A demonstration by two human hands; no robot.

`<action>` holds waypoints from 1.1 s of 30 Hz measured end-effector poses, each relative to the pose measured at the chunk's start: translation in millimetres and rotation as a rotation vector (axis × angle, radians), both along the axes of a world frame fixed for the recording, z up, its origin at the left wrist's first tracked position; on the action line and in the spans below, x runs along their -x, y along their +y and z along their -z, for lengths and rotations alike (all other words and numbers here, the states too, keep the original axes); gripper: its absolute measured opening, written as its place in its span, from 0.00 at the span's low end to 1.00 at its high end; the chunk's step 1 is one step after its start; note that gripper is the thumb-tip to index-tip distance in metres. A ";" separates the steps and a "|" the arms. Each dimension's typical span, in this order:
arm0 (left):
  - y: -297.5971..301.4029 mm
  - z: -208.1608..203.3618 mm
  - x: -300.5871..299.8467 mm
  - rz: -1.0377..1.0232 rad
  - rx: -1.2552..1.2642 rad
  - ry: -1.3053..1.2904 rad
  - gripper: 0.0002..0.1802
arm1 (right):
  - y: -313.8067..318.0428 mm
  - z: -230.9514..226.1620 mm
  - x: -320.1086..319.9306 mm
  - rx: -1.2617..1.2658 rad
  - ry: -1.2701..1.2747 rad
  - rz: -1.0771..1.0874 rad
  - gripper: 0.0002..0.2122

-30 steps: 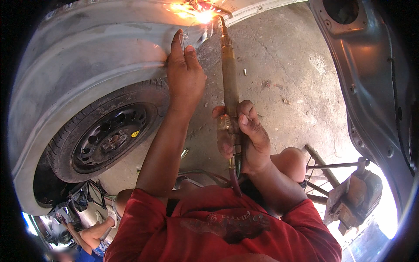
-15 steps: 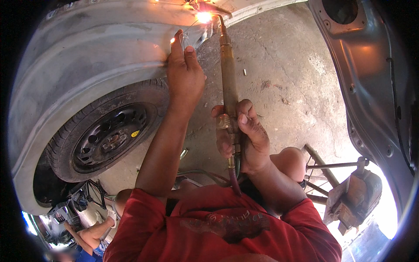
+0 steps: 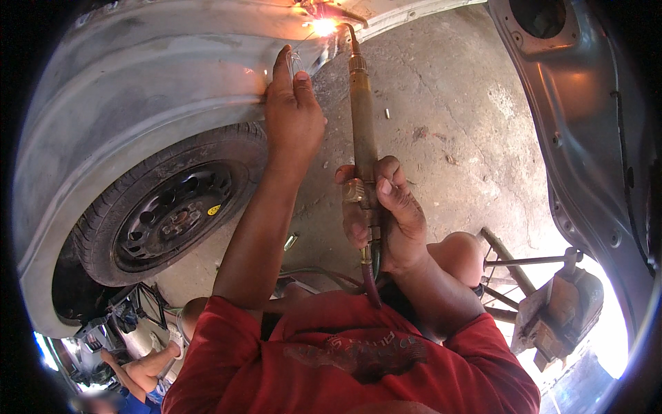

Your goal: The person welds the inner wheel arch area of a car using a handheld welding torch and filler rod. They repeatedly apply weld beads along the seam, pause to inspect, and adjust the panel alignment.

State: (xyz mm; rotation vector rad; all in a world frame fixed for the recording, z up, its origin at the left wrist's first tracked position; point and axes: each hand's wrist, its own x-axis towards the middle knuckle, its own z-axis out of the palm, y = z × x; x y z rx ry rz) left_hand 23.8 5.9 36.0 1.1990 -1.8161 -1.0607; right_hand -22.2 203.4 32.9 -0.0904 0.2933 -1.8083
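My right hand [image 3: 389,207] is wrapped round the brass-coloured handle of a gas welding torch [image 3: 362,117]. The torch's thin bent tip ends beside a bright glow [image 3: 323,26] at the lower edge of a grey car body panel [image 3: 172,62]. In my left hand [image 3: 294,103] a thin bent wire [image 3: 295,63] is pinched between thumb and fingers, and its far end runs up toward the glow. Those fingers are close against the panel. Glare hides the exact spot where wire, flame and metal meet. Hoses [image 3: 370,283] lead from the torch's lower end toward my lap.
Left of my arm is a car wheel [image 3: 172,214] with a black rim. An open car door [image 3: 586,124] stands at the right. A metal stand holding blocks [image 3: 562,310] is at lower right. Another person's leg [image 3: 148,366] shows at lower left. Concrete floor [image 3: 448,103] lies between.
The glow and the torch tip have shifted very slightly to the right. A bright spot at my left fingertip is gone. Both hands keep their grips.
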 end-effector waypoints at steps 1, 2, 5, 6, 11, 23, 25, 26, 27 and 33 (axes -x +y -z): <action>-6.2 11.1 -1.0 -0.003 0.073 0.005 0.28 | -0.2 -0.2 -0.2 0.004 0.003 -0.004 0.06; -8.3 14.5 -1.0 -0.004 0.120 0.006 0.28 | -0.3 0.1 0.0 0.007 0.006 -0.005 0.06; -12.2 21.5 -1.2 -0.003 0.192 0.002 0.27 | -0.1 1.3 0.2 0.007 0.017 -0.008 0.06; -12.3 21.8 -0.5 0.000 0.195 0.003 0.27 | 0.0 1.6 0.5 0.005 0.021 -0.007 0.06; -10.9 19.7 1.9 0.009 0.137 0.027 0.27 | 0.3 1.9 1.3 -0.005 0.020 -0.004 0.06; -3.4 10.6 2.1 0.023 0.004 0.104 0.26 | -0.2 0.0 1.6 -0.007 0.030 0.012 0.07; -12.9 22.8 -0.2 -0.001 0.128 0.030 0.26 | -0.7 -0.1 1.1 -0.001 0.028 0.008 0.07; -15.1 25.4 0.1 -0.007 0.161 0.013 0.26 | -0.8 -0.1 1.1 0.002 0.023 0.006 0.07; -17.3 28.0 0.3 -0.015 0.193 -0.003 0.26 | -0.9 -0.1 1.0 0.005 0.018 0.004 0.07; -21.1 35.2 1.5 -0.012 0.241 -0.007 0.26 | -1.3 -1.1 1.6 -0.006 -0.011 0.006 0.06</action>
